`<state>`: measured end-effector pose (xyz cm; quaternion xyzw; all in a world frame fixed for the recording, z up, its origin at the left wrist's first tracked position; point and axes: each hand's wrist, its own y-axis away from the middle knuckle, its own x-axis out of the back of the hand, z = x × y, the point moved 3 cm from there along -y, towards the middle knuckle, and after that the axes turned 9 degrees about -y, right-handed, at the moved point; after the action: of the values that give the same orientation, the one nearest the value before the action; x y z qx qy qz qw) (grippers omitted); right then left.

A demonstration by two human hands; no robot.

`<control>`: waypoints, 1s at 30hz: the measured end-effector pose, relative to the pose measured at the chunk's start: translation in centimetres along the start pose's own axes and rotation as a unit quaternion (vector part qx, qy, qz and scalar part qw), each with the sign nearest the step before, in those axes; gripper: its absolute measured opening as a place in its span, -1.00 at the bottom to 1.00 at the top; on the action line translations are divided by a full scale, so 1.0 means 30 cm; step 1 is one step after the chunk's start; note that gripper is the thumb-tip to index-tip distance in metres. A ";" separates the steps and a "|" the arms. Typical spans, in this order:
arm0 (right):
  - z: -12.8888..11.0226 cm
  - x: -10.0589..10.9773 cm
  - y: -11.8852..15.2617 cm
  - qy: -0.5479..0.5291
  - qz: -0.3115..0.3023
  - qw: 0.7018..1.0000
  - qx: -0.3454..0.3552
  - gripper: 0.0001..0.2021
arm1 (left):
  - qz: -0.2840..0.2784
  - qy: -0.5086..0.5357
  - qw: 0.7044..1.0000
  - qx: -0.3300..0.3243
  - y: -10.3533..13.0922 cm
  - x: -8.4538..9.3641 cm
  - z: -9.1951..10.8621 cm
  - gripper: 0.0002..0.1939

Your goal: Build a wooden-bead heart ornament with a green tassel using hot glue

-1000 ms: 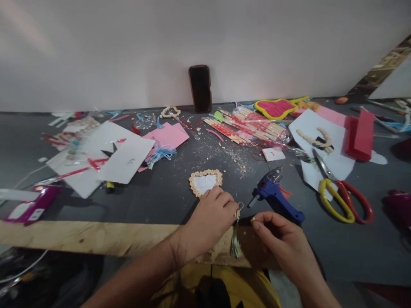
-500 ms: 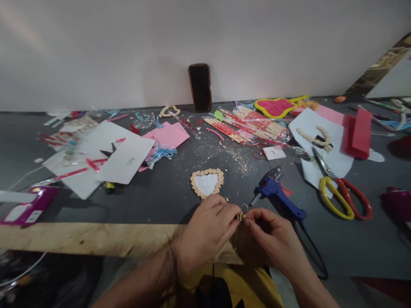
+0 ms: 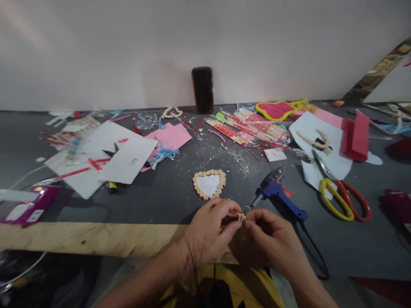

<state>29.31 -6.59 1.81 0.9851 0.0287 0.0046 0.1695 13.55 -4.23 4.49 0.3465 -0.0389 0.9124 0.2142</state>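
In the lower middle of the frame, the left hand (image 3: pixel 210 229) and the right hand (image 3: pixel 276 239) pinch one small beige piece (image 3: pixel 242 217) between their fingertips — below the heart-shaped frame (image 3: pixel 209 185).

The light is dim and flat, dulling the broad grey-white wall (image 3: pixel 128 47), with 1 faint pinkish streak of glare at its upper left. A soft shadow falls left of the upright black rectangular phone (image 3: pixel 203 90). Fine detail is smeared — perhaps slight motion blur — and shapes stretch towards the edges. The lower left corner is nearly black.
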 end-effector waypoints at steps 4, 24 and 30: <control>-0.001 -0.009 -0.001 -0.008 -0.014 1.000 -0.005 -0.75 | 0.015 0.057 0.998 0.036 0.009 0.000 -0.011 -0.84; -0.064 -0.014 0.012 0.023 -0.015 0.996 0.088 -0.81 | 0.060 0.178 0.979 0.076 0.015 -0.021 -0.057 -0.94; -0.046 -0.019 0.012 0.029 -0.011 0.996 0.081 -0.79 | 0.089 0.196 0.975 0.043 0.024 -0.014 -0.056 -0.95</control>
<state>28.74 -6.49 3.24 0.9947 0.0444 0.0289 0.0884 12.50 -4.67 3.02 0.1646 0.0127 0.9789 0.1201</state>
